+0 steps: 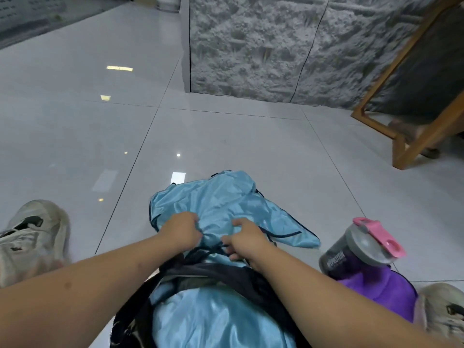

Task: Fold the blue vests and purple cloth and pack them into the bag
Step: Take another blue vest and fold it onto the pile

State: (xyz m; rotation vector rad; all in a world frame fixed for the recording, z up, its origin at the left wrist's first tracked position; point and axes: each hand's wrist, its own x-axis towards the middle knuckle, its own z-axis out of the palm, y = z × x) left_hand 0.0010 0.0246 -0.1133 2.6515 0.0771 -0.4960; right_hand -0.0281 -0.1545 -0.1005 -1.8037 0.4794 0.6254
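Two hands gripped shiny light-blue vest fabric (221, 204) bunched on the glossy white tiled floor (226, 136) at 6 o'clock in the head view. Left hand (182, 231) clutched a fold; right hand (244, 238) pinched cloth beside dark cords. Black fabric bag (226, 272) lay beneath the wrists. Purple plastic bottle (369, 267) lay at 4 o'clock.

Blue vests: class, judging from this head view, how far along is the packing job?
Part done: some blue vest fabric already lies in the dark bag. In hand: the left hand and right hand grip a bunched vest on the floor. Left: the purple cloth is still outside, by the bottle.
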